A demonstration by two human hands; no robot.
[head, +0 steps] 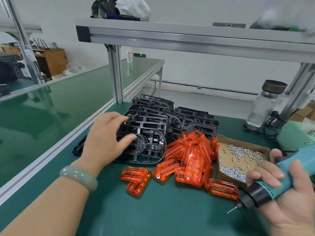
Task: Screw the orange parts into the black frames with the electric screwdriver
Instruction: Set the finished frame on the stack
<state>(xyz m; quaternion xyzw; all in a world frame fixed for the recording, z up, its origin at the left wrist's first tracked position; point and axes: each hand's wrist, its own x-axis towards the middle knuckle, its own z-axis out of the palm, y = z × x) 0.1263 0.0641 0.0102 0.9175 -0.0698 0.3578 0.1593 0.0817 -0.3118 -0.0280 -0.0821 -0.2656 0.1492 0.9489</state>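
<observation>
Black frames lie stacked in a pile at the back of the green mat. My left hand reaches onto the nearest frame, thumb on its top and fingers curled over its left edge. A heap of orange parts lies to the right of that frame, with a few loose ones nearer me. My right hand grips the teal electric screwdriver at the right edge, its bit pointing down-left over the mat.
A shallow cardboard tray of silver screws sits right of the orange heap. A glass jar and cables stand at the back right. An aluminium shelf runs overhead, its post behind the frames. Another green bench lies left.
</observation>
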